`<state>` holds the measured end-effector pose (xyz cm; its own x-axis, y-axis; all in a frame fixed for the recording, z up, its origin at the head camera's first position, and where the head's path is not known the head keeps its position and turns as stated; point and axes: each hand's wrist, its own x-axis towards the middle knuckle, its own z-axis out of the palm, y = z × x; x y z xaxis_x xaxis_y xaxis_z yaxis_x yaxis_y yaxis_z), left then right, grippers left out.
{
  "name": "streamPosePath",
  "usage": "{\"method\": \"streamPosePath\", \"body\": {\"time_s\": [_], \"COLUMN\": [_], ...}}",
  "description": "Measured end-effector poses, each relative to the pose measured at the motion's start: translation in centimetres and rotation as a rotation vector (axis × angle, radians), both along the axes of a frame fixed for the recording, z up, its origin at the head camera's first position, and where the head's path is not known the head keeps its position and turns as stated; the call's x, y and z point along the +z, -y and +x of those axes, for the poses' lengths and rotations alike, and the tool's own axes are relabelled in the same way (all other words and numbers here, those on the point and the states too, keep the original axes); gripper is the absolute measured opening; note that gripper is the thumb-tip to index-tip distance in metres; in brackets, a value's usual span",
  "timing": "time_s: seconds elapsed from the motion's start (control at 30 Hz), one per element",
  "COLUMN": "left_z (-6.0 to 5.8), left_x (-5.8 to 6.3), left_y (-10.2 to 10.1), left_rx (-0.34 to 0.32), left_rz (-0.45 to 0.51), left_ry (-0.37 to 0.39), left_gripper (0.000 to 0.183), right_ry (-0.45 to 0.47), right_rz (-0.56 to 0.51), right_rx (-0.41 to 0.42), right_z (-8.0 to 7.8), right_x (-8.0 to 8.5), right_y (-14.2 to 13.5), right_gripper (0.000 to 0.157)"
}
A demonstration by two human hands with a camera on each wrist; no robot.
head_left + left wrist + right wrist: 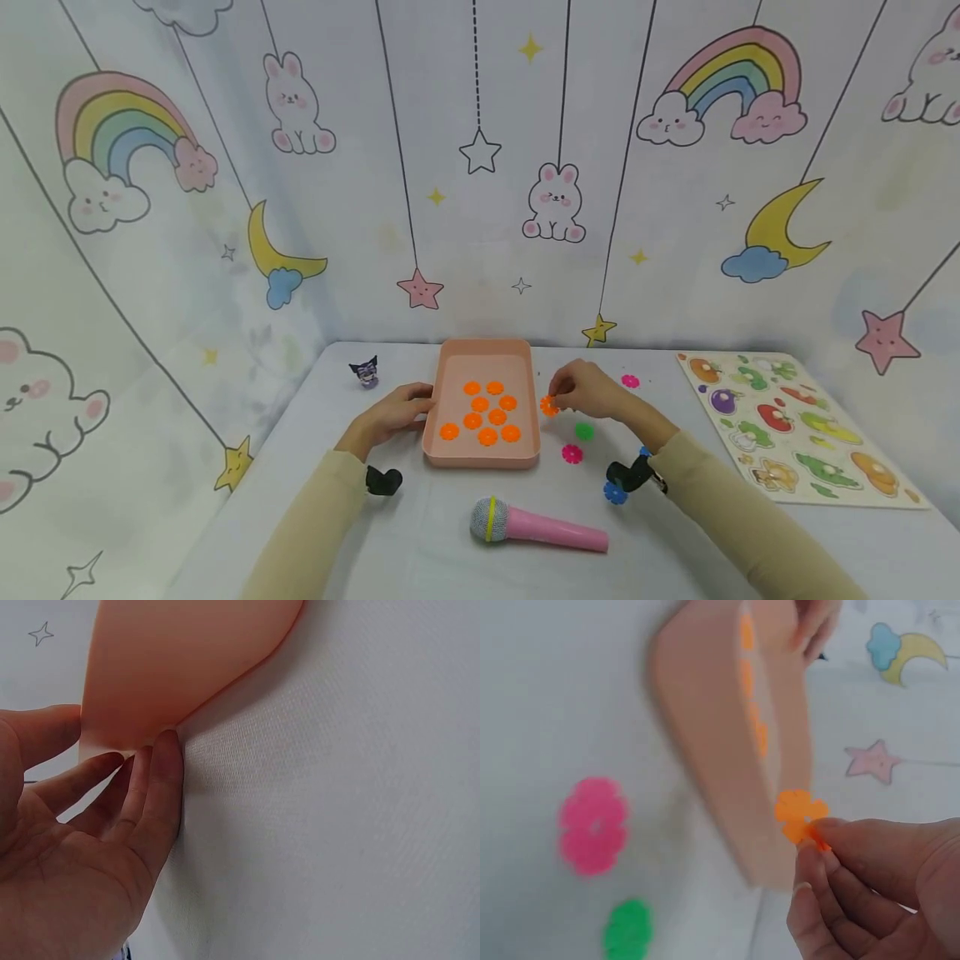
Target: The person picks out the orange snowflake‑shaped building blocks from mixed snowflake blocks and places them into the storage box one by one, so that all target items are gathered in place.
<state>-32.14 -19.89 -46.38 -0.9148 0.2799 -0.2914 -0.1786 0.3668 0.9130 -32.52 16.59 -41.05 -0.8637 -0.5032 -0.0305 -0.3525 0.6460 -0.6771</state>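
Observation:
A peach-pink tray (482,460) stands upright on the table, with several orange flower-shaped plastic pieces (487,437) lying flat in it. My left hand (393,414) holds the tray's left side: the thumb is at the rim and the fingertips (171,742) are low on the outer wall. Just right of the tray, my right hand (588,389) pinches one orange flower piece (793,810) between thumb and fingers. Below that hand lie a green flower piece (584,431) and a pink one (572,454); another pink piece (630,381) is behind it.
A pink toy microphone (555,531) lies in front of the tray. Blue flower pieces (615,494) are partly hidden under the right wrist strap. A vegetable picture board (806,433) lies at the right, and a small dark figurine (366,372) stands at the back left.

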Motion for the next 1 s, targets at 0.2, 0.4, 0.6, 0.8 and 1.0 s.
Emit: {"method": "streamPosePath", "body": {"time_s": [0.2,0.4,0.6,0.8,1.0], "left_z": [0.0,0.1,0.2,0.4,0.3], "left_x": [0.0,0.1,0.0,-0.1,-0.1], "left_y": [0.2,0.0,-0.3,-0.7,-0.7], "left_rx": [0.010,0.012,-0.003,-0.018,-0.031], "left_rz": [0.007,-0.004,0.006,0.059,0.056], "left_ry": [0.012,-0.004,-0.001,0.011,0.010], "left_gripper": [0.050,0.051,0.051,0.050,0.051], "right_ry": [0.036,0.073,0.071,0.092,0.055], "right_rz": [-0.063,-0.113,0.007,0.081,0.144], "right_rx": [0.011,0.025,-0.001,-0.037,-0.081], "right_z": [-0.6,-1.9,-3.1,-3.4,-3.4], "right_x": [1.9,1.3,-0.5,-1.7,-2.3], "right_y": [4.0,8.8,12.5,14.5,15.3], "right_gripper": [0.004,0.003,0.003,0.006,0.011]}}
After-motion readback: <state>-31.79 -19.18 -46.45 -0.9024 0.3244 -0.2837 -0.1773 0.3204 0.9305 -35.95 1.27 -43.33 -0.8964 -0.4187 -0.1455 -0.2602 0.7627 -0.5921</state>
